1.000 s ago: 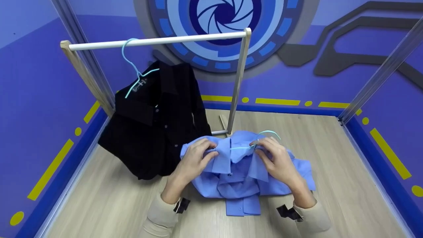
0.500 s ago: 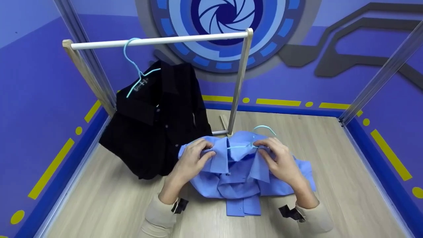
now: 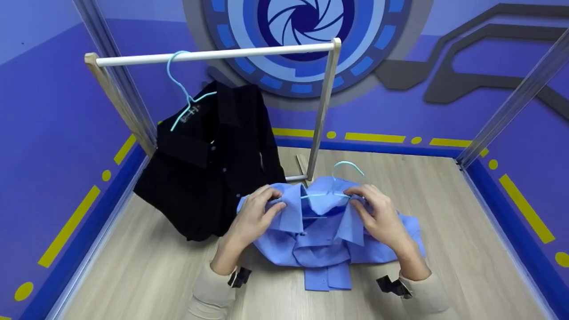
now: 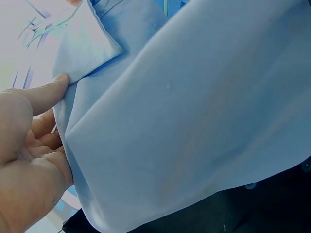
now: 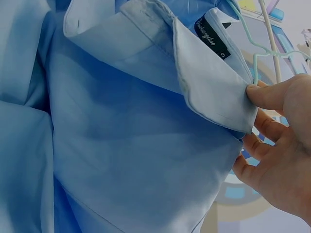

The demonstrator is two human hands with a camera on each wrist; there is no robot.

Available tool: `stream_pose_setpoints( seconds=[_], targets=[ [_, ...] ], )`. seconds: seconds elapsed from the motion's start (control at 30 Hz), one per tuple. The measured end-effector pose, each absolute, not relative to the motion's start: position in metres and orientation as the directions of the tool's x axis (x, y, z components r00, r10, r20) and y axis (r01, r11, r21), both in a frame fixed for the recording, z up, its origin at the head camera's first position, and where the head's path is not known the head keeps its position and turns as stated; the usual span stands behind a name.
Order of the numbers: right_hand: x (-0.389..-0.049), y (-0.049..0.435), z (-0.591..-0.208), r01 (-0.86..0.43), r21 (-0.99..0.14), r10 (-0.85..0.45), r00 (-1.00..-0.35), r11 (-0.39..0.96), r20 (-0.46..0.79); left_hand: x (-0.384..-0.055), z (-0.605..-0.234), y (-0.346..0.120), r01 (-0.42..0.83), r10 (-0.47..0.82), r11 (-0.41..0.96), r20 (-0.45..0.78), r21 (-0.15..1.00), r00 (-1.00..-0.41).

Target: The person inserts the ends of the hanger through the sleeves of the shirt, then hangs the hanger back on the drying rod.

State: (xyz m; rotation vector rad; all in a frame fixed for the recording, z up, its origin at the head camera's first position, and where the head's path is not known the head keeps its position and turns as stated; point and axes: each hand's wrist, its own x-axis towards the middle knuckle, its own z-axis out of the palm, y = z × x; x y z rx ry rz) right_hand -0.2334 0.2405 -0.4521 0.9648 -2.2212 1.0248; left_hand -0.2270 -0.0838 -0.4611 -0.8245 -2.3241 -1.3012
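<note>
A light blue collared shirt (image 3: 322, 253) lies bunched on the wooden surface in front of me. A pale turquoise hanger (image 3: 349, 163) sits in its neck, the hook rising clear above the collar. My left hand (image 3: 255, 215) pinches the shirt beside the left collar flap, thumb in front and fingers behind the cloth. On the other side, my right hand (image 3: 380, 218) pinches the collar's edge together with the hanger's arm. The right wrist view shows the thumb pressed at the collar fold and a black neck label (image 5: 212, 39) inside the collar.
A black shirt (image 3: 209, 178) hangs from a second turquoise hanger (image 3: 178, 80) on a rack with a white bar (image 3: 249, 52) and wooden posts, at the back left. Blue panelled walls (image 3: 502, 120) with yellow markings enclose the wooden surface (image 3: 471, 266).
The blue shirt's hanger has shifted left, and its hook stands higher above the collar. My left hand has moved slightly left and my right hand slightly right, spreading the collar.
</note>
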Motion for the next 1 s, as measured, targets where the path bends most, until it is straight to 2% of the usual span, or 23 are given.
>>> stream_pose_setpoints(
  seconds=[0.67,0.87,1.0],
  targets=[
    [-0.235,0.244,-0.453,-0.785,-0.419,-0.379,-0.598,0.457,0.707,-0.229,-0.463,-0.092,0.635,0.300,0.403,0.561,0.659,-0.772],
    [-0.234,0.246,-0.453,-0.765,-0.422,-0.373,-0.618,0.486,0.692,-0.230,-0.463,-0.096,0.629,0.297,0.407,0.555,0.662,-0.777],
    [-0.234,0.245,-0.453,-0.772,-0.396,-0.383,-0.604,0.497,0.699,-0.229,-0.462,-0.097,0.623,0.302,0.414,0.545,0.664,-0.782]
  ],
)
